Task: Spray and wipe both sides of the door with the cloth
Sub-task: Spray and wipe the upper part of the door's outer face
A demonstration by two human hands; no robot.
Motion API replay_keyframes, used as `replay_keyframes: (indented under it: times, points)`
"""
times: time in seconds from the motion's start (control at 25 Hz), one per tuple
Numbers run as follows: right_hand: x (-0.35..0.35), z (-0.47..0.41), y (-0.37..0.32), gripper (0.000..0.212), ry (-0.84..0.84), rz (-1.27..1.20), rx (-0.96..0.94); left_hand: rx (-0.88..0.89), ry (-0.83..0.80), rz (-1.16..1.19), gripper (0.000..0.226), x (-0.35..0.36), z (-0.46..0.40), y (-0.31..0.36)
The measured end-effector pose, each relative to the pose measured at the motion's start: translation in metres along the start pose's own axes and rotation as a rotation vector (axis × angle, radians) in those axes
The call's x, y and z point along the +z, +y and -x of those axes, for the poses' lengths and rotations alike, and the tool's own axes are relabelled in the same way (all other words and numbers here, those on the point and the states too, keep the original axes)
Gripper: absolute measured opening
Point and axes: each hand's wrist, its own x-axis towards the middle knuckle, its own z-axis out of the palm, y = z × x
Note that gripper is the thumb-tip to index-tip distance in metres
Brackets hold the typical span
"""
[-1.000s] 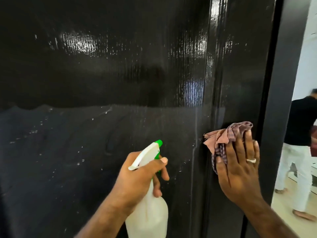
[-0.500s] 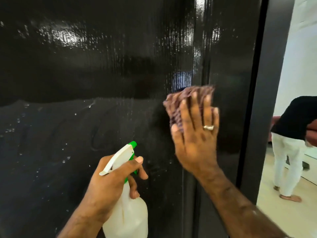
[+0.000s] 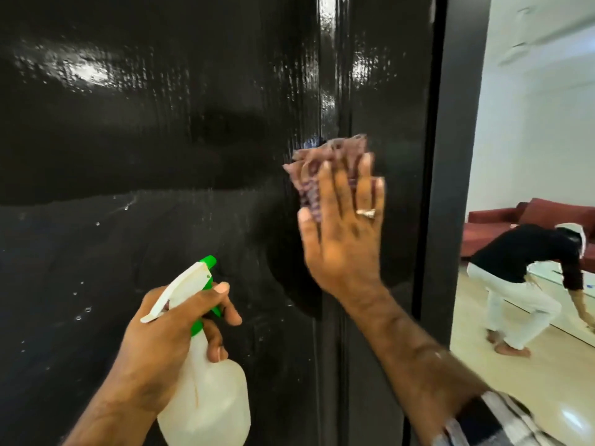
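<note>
The glossy black door (image 3: 161, 140) fills most of the view, with droplets and a wet sheen on its surface. My right hand (image 3: 344, 233) presses a crumpled pinkish-purple cloth (image 3: 325, 162) flat against the door near a vertical groove, fingers straight over it. My left hand (image 3: 167, 342) grips a white spray bottle (image 3: 209, 403) with a green nozzle (image 3: 207, 262), held upright low in front of the door; my fingers curl round its neck and trigger.
The door's right edge (image 3: 450, 188) stands open onto a bright room. A person in a black top and white trousers (image 3: 521, 278) bends over the pale floor there. A red sofa (image 3: 515, 220) sits behind.
My right hand moved the cloth from the door's right edge up and leftward across the panel, then slightly back right. The spray bottle stayed low in my left hand.
</note>
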Motion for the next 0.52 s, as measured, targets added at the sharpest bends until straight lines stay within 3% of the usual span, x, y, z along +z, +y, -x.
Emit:
replay_keyframes:
  times: [0.08,0.2,0.24,0.32,0.44,0.52]
  points:
    - [-0.003,0.043,-0.008,0.066,-0.123,-0.042,-0.197,0.047,-0.008,0.017,0.036,0.004,-0.002,0.002]
    - [-0.024,0.1,0.044,0.066,-0.202,0.061,-0.449,0.049,-0.011,0.029,0.034,-0.001,0.002,0.003]
    - [-0.027,0.098,0.064,0.067,-0.184,0.083,-0.431,0.037,-0.005,0.016,0.032,-0.006,0.004,0.003]
    - [-0.024,0.07,0.084,0.069,-0.128,0.081,-0.178,0.005,0.015,-0.019,0.028,-0.014,0.004,0.003]
    - [-0.007,0.006,0.045,0.071,0.028,0.036,0.203,0.004,0.014,-0.029,0.026,-0.017,0.003,0.005]
    - [0.004,0.008,0.003,0.07,0.015,-0.003,0.11,0.008,0.021,-0.026,0.026,-0.016,0.0,0.007]
